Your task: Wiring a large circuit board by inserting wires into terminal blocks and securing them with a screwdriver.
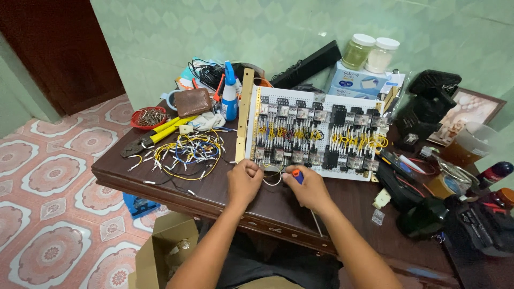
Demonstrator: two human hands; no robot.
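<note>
Reached in over desk's [160, 176] near edge, left hand [243, 182] clenched pinching white wire [274, 179], right hand [308, 187] gripping orange-handled screwdriver [296, 175] by relay board [316, 134].

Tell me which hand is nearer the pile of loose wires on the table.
Left. The left hand sits just right of the loose wires, pinching a white wire loop. The right hand, gripping a screwdriver, is farther right, beyond the left.
</note>
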